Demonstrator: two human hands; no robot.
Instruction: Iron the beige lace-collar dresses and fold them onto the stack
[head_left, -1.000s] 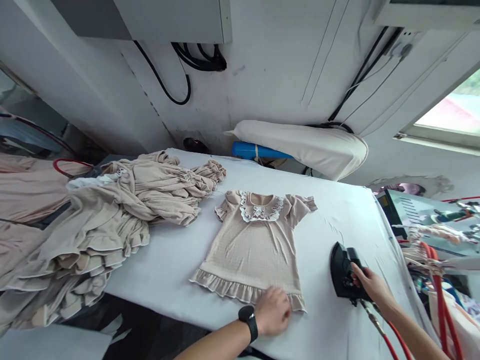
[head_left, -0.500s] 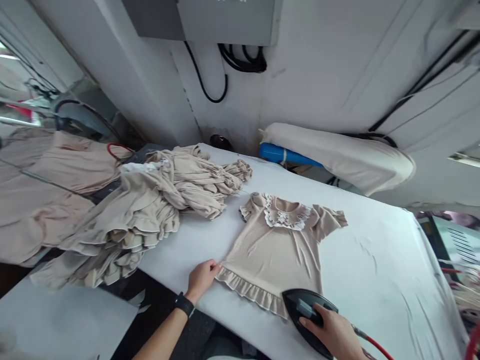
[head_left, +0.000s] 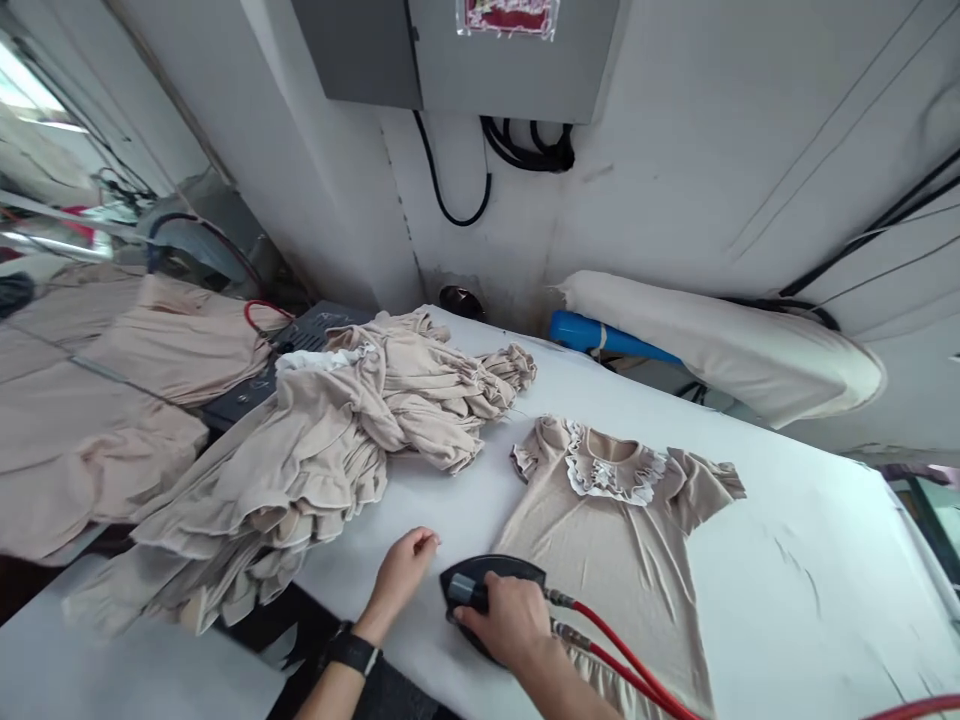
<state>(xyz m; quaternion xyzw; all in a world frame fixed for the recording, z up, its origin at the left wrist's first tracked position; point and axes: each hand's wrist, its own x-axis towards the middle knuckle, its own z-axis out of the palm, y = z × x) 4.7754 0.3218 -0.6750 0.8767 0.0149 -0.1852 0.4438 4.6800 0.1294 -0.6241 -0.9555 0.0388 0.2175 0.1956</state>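
Note:
A beige dress (head_left: 600,550) with a white lace collar and a ruffled hem lies spread on the white table. My right hand (head_left: 514,615) is wrapped round the handle of a black iron (head_left: 487,570), which covers the dress's lower left corner. Two red hoses run from the iron across the dress. Left of the iron, my left hand (head_left: 409,565) hovers near the table's front edge with its fingers curled together, off the cloth; no object shows in it. A black band circles the left wrist.
Rumpled beige garments (head_left: 337,430) are heaped on the table's left part. More pinkish cloth (head_left: 165,350) lies farther left. A padded pressing arm (head_left: 720,340) with a blue end stands behind the white table (head_left: 810,540). A grey box hangs on the wall.
The iron and my right hand have moved left, from the hem's right part to its left corner. My left hand has let go of the hem's corner. The view has shifted slightly.

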